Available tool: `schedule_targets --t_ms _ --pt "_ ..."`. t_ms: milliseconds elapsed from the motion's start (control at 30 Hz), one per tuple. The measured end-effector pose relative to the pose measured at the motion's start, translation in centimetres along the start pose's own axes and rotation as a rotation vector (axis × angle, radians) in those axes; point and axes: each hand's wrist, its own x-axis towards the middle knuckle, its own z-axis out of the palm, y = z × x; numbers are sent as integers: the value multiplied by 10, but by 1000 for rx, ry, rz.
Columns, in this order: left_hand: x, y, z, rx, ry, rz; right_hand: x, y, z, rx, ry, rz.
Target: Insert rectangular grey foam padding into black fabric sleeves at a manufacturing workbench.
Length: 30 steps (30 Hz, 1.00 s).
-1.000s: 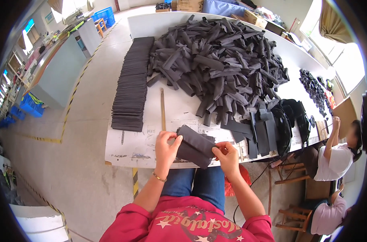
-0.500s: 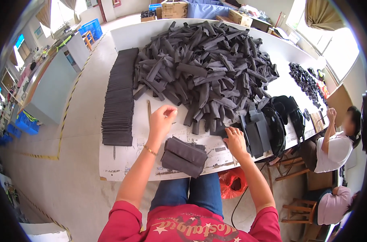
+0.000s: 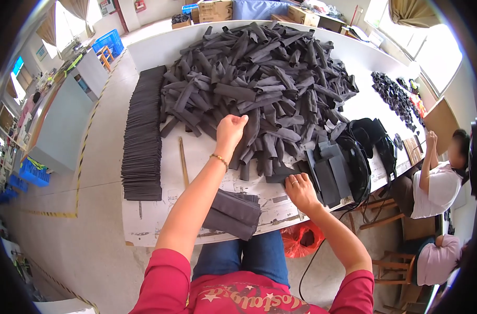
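Left grip (image 3: 231, 130) at the near side of the loose pile (image 3: 259, 78); right grip (image 3: 302, 191) at a flat dark piece (image 3: 280, 174).
The left fingers are drawn narrow; whether they hold anything cannot be told. The right fingertips meet the flat dark piece, right of centre on the surface (image 3: 147, 222); pinching and pressing cannot be distinguished. The folded pieces (image 3: 234, 213) lie at the near edge, presumably for easy reach by both hands. The tight row of dark pieces (image 3: 142, 136) at left is probably packed closely for mutual support. The left forearm covers part of the folded pieces; overlap conceals the pile's lower layers.
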Motion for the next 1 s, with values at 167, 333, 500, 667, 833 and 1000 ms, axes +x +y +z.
schedule_targets --t_ms 167,333,500,667,833,1000 --pt "4 -8 10 180 60 92 -5 -2 -9 40 -66 31" --pt "-5 -30 -11 28 -202 -147 -16 4 -17 84 97 56" --pt "-30 -27 -7 70 -369 -274 -3 -4 -46 489 303 292" --pt "-37 -23 -9 -16 -374 -421 16 -32 -68 1176 368 755" --pt "-63 -13 -34 -236 -435 -488 13 -43 -85 1208 107 812" --pt "-109 -8 -71 -730 -598 -558 18 -62 -103 921 149 613"
